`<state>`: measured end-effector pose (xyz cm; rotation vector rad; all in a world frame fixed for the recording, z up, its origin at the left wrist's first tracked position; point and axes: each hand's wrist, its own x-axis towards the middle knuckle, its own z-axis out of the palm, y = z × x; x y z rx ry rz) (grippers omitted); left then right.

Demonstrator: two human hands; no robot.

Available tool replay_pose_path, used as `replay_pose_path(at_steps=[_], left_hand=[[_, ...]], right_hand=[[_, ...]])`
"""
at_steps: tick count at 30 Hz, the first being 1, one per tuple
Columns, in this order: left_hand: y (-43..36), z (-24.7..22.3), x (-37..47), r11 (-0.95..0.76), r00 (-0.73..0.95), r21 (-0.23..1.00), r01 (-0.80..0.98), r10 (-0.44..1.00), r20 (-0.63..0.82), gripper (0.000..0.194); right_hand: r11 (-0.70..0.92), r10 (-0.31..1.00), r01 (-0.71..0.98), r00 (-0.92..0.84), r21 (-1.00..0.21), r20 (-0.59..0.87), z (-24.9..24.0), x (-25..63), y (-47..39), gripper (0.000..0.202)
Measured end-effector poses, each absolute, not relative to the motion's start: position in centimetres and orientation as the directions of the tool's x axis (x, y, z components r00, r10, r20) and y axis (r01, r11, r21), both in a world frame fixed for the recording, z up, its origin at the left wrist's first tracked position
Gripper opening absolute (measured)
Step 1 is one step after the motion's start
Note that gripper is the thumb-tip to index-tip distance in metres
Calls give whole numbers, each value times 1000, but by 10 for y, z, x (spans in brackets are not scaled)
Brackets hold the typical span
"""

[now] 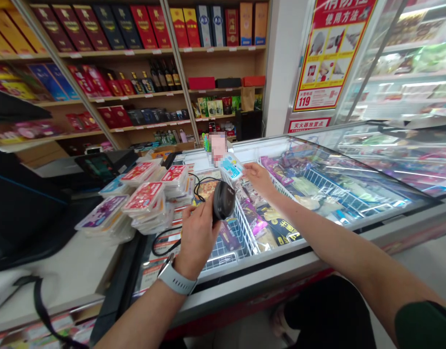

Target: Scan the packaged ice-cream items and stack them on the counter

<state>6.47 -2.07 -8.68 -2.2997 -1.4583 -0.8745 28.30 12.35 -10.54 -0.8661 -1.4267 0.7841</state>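
Note:
Wearing a watch with a pale band, my left hand (200, 231) is wrapped round a black handheld scanner (223, 200), whose cable loops over the freezer glass. Farther forward and to the right, my right hand (258, 175) pinches the edge of a flat blue-and-white package (231, 167) above the freezer. Left of my left hand, several stacks of flat packages with red labels (145, 196) and purple labels (103, 212) sit together. Under my hands lies a white wire basket (240, 225) inside the freezer.
The chest freezer (291, 252) spans the front, with bagged goods and wire baskets inside. A counter (73, 266) with black equipment stands at left. Shelves of boxes and bottles (168, 77) line the back. A red-and-yellow poster (326, 63) hangs near a display case at right.

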Motion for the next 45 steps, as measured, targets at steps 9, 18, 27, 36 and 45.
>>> replay_pose_path(at_steps=[9,18,27,36,45], left_hand=[[-20,-89,66,-434,304,72,898,731,611,63],[-20,-88,64,-433,287,109,895,746,601,68],[-19,-88,63,-440,282,124,890,741,610,62],[-18,-90,63,-431,274,129,893,748,605,57],[-20,-86,65,-421,260,151,894,764,591,60]], right_hand=[[499,866,75,2,-863,500,-106,282,119,32],[500,865,52,18,-864,502,-106,282,118,32],[502,863,66,17,-862,504,-104,281,115,33],[494,864,116,41,-861,502,-108,286,122,31],[75,742,908,226,-413,631,-90,362,129,29]])
